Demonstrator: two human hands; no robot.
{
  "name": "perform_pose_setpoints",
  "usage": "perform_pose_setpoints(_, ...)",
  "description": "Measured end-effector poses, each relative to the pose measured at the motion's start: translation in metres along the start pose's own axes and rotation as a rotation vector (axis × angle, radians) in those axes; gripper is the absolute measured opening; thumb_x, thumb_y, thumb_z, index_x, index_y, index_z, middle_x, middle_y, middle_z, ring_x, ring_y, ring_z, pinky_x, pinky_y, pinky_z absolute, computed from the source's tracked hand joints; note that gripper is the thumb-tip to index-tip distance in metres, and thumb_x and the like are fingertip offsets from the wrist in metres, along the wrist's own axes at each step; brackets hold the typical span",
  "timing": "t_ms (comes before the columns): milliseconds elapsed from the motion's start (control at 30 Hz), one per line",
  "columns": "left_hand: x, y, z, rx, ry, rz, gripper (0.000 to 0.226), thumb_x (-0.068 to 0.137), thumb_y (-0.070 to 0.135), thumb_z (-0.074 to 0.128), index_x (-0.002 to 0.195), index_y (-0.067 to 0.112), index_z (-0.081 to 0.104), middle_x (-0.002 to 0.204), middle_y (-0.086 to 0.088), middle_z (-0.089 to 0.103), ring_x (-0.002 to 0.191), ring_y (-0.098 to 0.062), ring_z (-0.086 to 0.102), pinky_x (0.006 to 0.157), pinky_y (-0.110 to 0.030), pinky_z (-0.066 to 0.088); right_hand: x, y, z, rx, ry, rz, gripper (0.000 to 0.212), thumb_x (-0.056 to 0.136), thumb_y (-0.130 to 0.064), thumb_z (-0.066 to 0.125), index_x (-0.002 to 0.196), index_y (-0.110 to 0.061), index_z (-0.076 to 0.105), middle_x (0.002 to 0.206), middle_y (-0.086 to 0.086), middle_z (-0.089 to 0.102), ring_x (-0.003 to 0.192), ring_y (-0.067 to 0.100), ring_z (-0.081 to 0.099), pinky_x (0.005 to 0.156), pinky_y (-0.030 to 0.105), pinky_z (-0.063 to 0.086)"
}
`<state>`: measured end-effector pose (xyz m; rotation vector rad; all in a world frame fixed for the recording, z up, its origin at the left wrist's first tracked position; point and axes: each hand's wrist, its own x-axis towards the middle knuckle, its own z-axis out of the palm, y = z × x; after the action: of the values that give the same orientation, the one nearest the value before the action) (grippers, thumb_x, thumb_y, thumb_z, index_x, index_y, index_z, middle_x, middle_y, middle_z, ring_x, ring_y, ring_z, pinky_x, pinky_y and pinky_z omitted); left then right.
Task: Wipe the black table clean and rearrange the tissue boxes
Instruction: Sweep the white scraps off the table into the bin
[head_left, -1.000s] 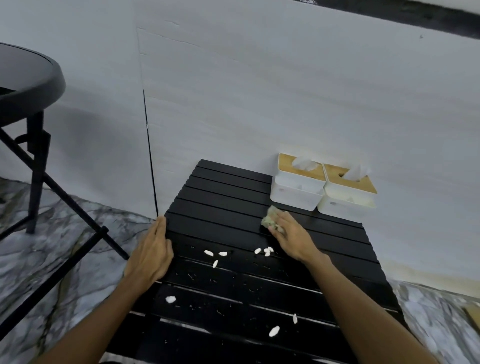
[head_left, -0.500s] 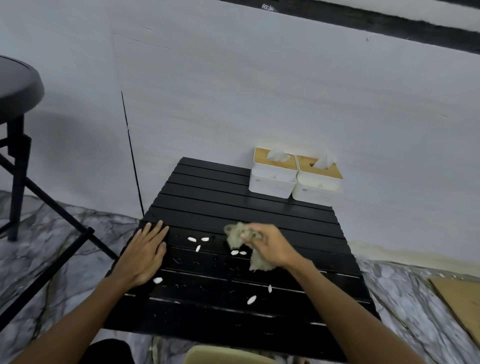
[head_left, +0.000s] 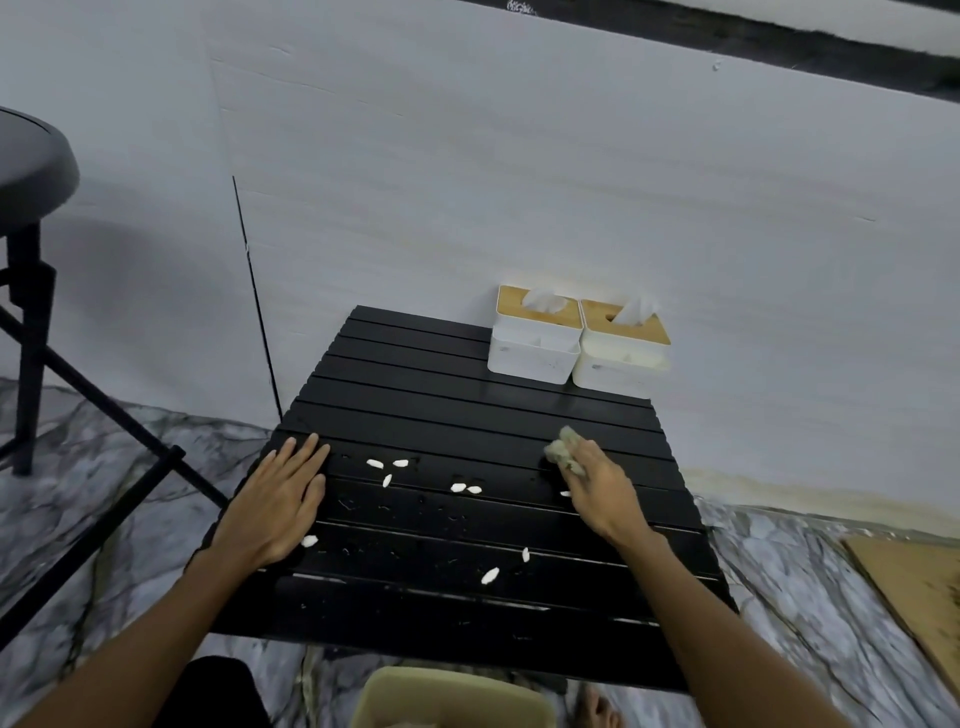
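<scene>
Right hand: my right hand (head_left: 597, 483) is closed around a crumpled greenish cloth (head_left: 563, 451), pressing it onto the slats near the right edge of the table.
Left hand: my left hand (head_left: 278, 506) lies flat, fingers spread, palm down at the left edge, holding nothing.
Black table: the slatted black table (head_left: 441, 415) stands against the wall, with white scraps (head_left: 387, 470) and small dark specks scattered between my hands and toward the near edge.
Tissue boxes: two white tissue boxes (head_left: 576, 343) with wooden lids sit side by side, touching, at the far right corner, tissue poking from each.
Surroundings: marbled floor (head_left: 104, 467); a black stool (head_left: 31, 208) at far left; a flat cardboard sheet (head_left: 914, 592) on the floor at right.
</scene>
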<state>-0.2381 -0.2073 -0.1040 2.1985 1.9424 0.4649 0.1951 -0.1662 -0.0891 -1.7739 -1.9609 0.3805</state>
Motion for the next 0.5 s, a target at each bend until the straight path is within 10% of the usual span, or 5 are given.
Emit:
perform_pose_setpoints(300, -0.002, 0.002, -0.001, 0.016, -0.001, -0.012, 0.069, 0.092, 0.051, 0.007, 0.153, 0.020, 0.020, 0.160, 0.007, 0.009, 0.148, -0.011, 0.000, 0.121, -0.031, 0.001, -0.029, -0.085, 0.037, 0.162, -0.235, -0.450, 0.041, 0.102, -0.023, 0.054, 0.143, -0.028, 0.053, 0.150, -0.013, 0.050, 0.142, 0.003, 0.041, 0.115, 0.027, 0.037)
perform_pose_setpoints(500, -0.002, 0.000, 0.000, -0.009, 0.010, 0.000, 0.079, 0.088, 0.058, 0.001, 0.152, 0.018, 0.023, 0.159, 0.007, 0.011, 0.148, -0.010, 0.002, 0.121, -0.031, 0.002, -0.022, -0.073, -0.005, 0.605, 0.057, -0.041, 0.016, 0.102, -0.025, 0.057, 0.112, -0.029, 0.069, 0.103, -0.006, 0.075, 0.078, 0.002, 0.068, 0.069, 0.028, 0.057)
